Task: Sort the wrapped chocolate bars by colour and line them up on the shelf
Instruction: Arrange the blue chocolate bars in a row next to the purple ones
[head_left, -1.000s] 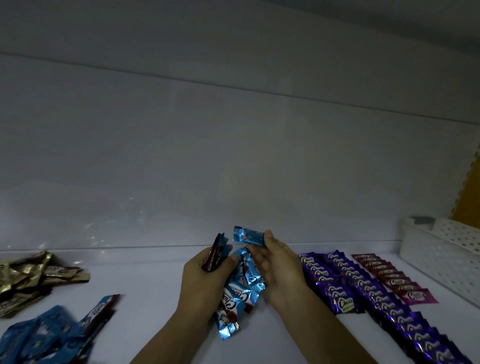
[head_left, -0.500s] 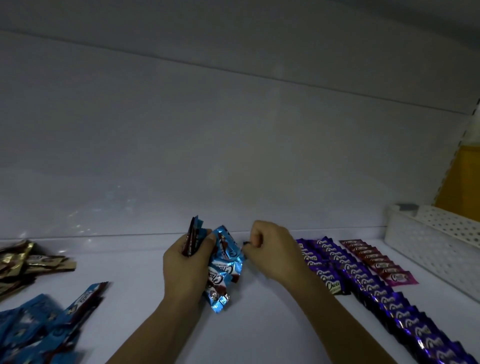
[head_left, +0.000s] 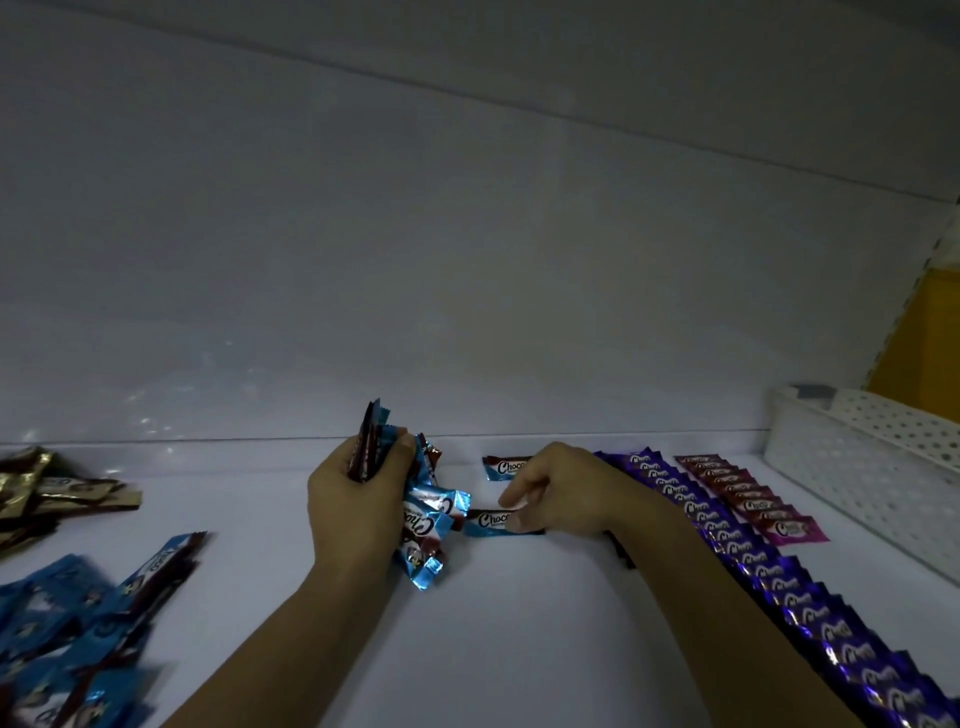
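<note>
You are gripping a bunch of blue bars (head_left: 423, 525) in your left hand (head_left: 353, 509). Your right hand (head_left: 566, 493) is pinching a single blue bar (head_left: 488, 521) flat on the shelf (head_left: 519, 649), with a second blue bar (head_left: 501, 467) lying at its 12 o'clock. The purple row (head_left: 727, 540) and pink row (head_left: 748, 499) are lying overlapped at 3 o'clock.
</note>
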